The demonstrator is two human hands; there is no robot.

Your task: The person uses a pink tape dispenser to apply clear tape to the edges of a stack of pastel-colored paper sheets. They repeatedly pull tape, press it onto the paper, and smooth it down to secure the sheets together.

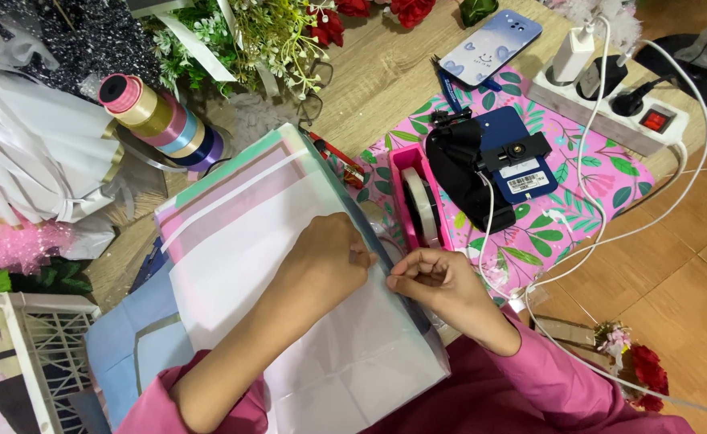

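Observation:
A stack of large translucent white and pastel wrapping sheets [249, 241] lies in front of me on the floor. My left hand [329, 257] rests flat on the right edge of the top sheet, pressing it down. Just right of it, my right hand [434, 277] is curled at the same edge, fingertips pinched together on the sheet's edge; what sits between them is too small to see. A pink tape dispenser [419, 205] with a roll of clear tape stands just beyond my right hand.
A stack of ribbon spools [161, 120] lies at the upper left, artificial flowers [265, 32] at the top. A phone [490, 47], a black and blue device [490, 165] on floral paper, a power strip [610, 108] with white cables, and a white crate [24, 354] surround me.

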